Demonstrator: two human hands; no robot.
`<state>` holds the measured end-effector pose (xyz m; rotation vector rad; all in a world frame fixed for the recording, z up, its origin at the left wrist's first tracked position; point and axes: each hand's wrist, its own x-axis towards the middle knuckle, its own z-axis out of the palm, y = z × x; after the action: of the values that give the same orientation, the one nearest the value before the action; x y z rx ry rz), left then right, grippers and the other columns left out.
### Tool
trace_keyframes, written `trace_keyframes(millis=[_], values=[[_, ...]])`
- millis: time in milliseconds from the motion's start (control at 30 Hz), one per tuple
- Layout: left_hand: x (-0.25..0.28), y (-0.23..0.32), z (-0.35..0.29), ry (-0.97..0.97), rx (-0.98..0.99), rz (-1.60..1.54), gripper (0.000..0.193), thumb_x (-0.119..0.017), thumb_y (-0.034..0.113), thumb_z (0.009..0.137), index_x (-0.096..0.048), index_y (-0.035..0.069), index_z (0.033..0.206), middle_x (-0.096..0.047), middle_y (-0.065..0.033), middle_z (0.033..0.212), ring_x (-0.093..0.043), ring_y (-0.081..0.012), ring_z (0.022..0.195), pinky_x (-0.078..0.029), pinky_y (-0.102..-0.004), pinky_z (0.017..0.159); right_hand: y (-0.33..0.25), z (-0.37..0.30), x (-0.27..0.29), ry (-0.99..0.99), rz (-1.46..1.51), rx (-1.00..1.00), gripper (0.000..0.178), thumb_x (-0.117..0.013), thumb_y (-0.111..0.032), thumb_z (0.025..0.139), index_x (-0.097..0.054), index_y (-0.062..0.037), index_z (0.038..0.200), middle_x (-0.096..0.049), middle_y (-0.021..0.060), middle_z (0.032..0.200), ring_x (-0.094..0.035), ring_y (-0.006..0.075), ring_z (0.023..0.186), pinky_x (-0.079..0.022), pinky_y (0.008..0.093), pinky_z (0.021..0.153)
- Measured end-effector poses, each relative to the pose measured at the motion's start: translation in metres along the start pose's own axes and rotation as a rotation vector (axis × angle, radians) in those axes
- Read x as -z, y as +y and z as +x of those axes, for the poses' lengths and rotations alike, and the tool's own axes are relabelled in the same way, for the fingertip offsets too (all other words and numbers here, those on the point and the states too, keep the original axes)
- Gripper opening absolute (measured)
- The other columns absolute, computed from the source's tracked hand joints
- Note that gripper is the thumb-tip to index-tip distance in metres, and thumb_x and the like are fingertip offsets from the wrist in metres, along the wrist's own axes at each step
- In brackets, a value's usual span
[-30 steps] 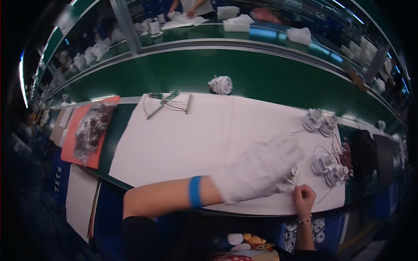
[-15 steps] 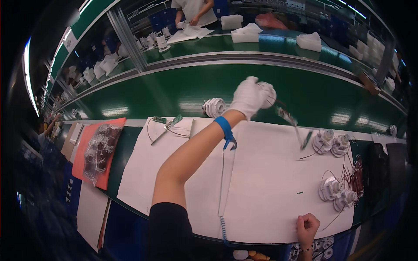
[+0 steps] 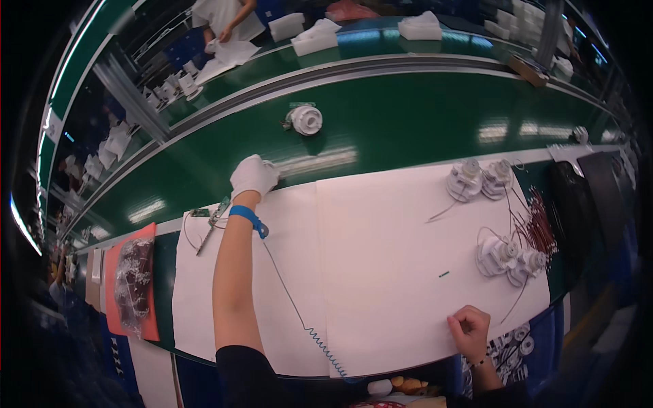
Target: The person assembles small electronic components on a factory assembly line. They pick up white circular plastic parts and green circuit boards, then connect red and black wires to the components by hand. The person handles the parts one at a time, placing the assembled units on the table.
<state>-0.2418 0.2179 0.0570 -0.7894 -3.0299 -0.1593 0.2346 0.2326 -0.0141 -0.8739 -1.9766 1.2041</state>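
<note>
My left hand (image 3: pixel 254 175), in a white glove, is curled at the far edge of the white sheet, beside the green belt. Its fingers are closed, and what lies under them is mostly hidden. A white round motor-like part (image 3: pixel 307 120) with a small green board stands beyond it on the belt. Nearer are thin green circuit boards (image 3: pixel 218 211) with wires. My bare right hand (image 3: pixel 469 333) rests loosely fisted at the sheet's near right, apparently holding nothing. Similar white parts with wires stand in pairs at the far right (image 3: pixel 466 181) and right (image 3: pixel 496 256).
A blue wrist strap (image 3: pixel 248 217) with a coiled cord (image 3: pixel 326 350) crosses the white sheet (image 3: pixel 388 272). Dark red wires (image 3: pixel 541 228) lie at right. A clear bag (image 3: pixel 134 285) lies on orange foam at left. Across the belt, a person (image 3: pixel 231 20) handles white material.
My left hand has let go of the white part with dangling boards, which now stands on the belt, and has moved left and nearer. The view has shifted; my right hand stays fisted.
</note>
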Motion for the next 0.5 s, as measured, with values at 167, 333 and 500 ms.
trace_keyframes(millis=[167,333,500], values=[[0.017,0.029,-0.046,0.345,-0.383,-0.059,0.049,-0.068,0.026,0.067,-0.056,0.004,0.109,-0.062,-0.016,0.097,-0.059,-0.033,0.092,-0.048,-0.0395,0.077,-0.006,-0.001,0.013,0.039,0.172,0.022,0.005,-0.063,0.004,0.073,-0.061,0.0013,0.077,-0.059,0.0078,0.074,-0.051,0.0074,0.052,-0.04,0.0192,0.045],[0.061,0.082,-0.195,-0.152,-0.633,-0.388,0.054,-0.069,0.02,0.069,-0.047,-0.005,0.111,-0.061,-0.0168,0.092,-0.06,-0.0308,0.087,-0.048,-0.0364,0.074,-0.019,0.037,0.123,0.369,-0.309,0.352,0.011,-0.062,0.005,0.073,-0.064,-0.0002,0.083,-0.061,0.0074,0.077,-0.054,0.0072,0.055,-0.041,0.0186,0.046],[0.026,0.106,-0.256,-0.311,-0.934,-0.131,0.048,-0.062,0.023,0.07,-0.05,-0.007,0.106,-0.063,-0.0158,0.074,-0.064,-0.0271,0.07,-0.05,-0.0346,0.062,0.046,0.128,0.207,0.229,-0.979,0.012,0.019,-0.064,-0.022,0.071,-0.066,-0.0035,0.077,-0.062,0.0157,0.081,-0.061,0.0319,0.072,-0.049,0.0395,0.068]])
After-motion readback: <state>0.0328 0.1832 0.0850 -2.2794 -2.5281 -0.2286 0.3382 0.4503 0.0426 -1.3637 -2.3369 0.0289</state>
